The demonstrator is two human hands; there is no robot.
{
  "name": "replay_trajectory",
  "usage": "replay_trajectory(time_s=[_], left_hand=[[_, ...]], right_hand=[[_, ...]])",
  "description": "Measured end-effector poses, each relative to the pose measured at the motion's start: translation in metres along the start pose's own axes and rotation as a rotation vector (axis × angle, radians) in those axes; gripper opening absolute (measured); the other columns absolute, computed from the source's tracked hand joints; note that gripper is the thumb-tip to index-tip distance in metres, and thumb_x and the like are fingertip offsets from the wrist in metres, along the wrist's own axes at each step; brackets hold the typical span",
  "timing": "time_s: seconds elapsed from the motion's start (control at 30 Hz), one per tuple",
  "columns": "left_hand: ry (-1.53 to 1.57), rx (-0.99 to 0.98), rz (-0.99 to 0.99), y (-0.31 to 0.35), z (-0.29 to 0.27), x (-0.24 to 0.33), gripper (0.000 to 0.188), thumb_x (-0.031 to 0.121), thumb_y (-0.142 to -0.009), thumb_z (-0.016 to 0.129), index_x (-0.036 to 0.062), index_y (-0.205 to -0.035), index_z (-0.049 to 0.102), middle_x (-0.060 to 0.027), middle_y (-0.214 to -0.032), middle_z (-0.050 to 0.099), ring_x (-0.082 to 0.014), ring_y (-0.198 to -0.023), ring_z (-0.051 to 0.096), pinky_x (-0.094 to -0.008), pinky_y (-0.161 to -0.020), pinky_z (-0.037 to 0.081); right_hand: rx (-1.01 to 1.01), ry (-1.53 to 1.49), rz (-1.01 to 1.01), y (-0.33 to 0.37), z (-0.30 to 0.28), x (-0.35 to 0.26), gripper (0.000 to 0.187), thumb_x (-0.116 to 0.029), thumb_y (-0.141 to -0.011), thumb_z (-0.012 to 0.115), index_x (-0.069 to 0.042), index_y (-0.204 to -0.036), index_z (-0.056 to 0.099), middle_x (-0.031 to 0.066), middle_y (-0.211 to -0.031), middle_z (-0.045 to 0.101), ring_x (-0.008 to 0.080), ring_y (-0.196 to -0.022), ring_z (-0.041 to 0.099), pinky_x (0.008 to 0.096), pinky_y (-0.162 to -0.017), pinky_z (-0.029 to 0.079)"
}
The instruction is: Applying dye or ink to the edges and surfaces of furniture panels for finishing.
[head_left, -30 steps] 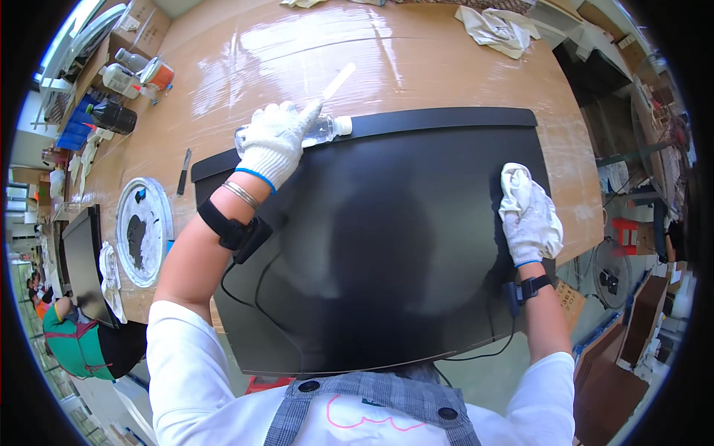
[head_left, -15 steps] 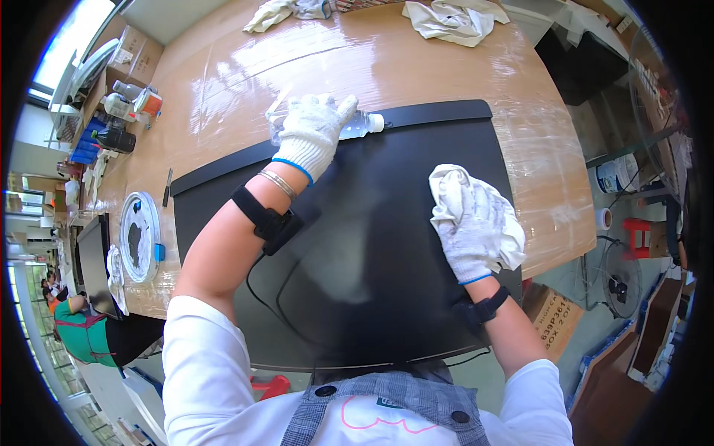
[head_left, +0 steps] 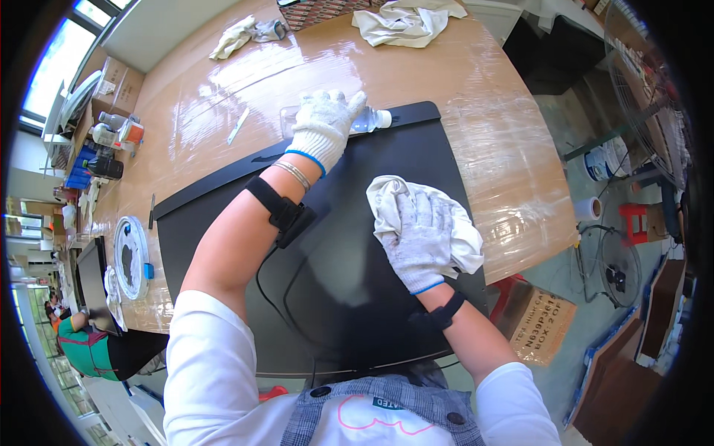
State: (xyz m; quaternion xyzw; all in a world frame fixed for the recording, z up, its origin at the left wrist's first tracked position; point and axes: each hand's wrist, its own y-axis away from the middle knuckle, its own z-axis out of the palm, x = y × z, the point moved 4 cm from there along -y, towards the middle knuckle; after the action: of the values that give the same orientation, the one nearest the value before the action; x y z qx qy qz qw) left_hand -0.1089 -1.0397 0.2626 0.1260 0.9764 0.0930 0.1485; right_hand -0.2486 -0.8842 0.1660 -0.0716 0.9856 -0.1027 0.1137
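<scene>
A large black panel [head_left: 327,320] with a raised strip [head_left: 216,186] along its far edge lies on the table before me. My left hand [head_left: 325,123], in a white knit glove, is closed round a clear plastic bottle [head_left: 368,120] with a white cap. The bottle lies on its side by the far strip, its middle hidden by the glove. On the right part of the panel, my right hand [head_left: 424,230], also gloved, presses a bunched white cloth [head_left: 387,195] to the surface. Some of the cloth sticks out on both sides of the hand.
The table [head_left: 513,186] is covered in shiny film. A thin flat tool [head_left: 238,126] lies beyond the panel. More cloths [head_left: 409,22] lie at the far edge, and a white ring [head_left: 132,256] at the left. A carton [head_left: 537,323] stands at right; a person in green [head_left: 89,346] works at left.
The view has swung, so the table and panel sit further left. My left hand and the bottle have moved right along the panel's far strip. My right hand still presses the cloth.
</scene>
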Motion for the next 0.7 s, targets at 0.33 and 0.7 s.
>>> replay_trajectory(time_s=[0.33,0.7], left_hand=[[-0.226,0.133,-0.039,0.066,0.050,-0.087,0.056,0.010,-0.088,0.053,0.0236,-0.141,0.039,-0.0102,-0.109,0.058,-0.0275,-0.102,0.056,-0.0436,-0.091,0.038],[0.233,0.366,-0.334,0.111,0.100,-0.205,0.061,0.021,-0.076,0.071,0.0206,-0.133,0.049,-0.0106,-0.113,0.058,-0.0316,-0.102,0.057,-0.0427,-0.088,0.045]], right_hand=[[0.077,0.033,-0.052,0.002,-0.002,-0.006,0.072,-0.054,-0.082,0.057,-0.013,-0.140,0.045,0.0149,-0.130,0.050,0.0372,-0.124,0.044,0.0563,-0.107,0.028],[0.106,0.078,-0.078,0.003,0.004,-0.010,0.069,-0.052,-0.080,0.059,-0.012,-0.136,0.049,0.0146,-0.127,0.052,0.0371,-0.123,0.045,0.0544,-0.107,0.030]])
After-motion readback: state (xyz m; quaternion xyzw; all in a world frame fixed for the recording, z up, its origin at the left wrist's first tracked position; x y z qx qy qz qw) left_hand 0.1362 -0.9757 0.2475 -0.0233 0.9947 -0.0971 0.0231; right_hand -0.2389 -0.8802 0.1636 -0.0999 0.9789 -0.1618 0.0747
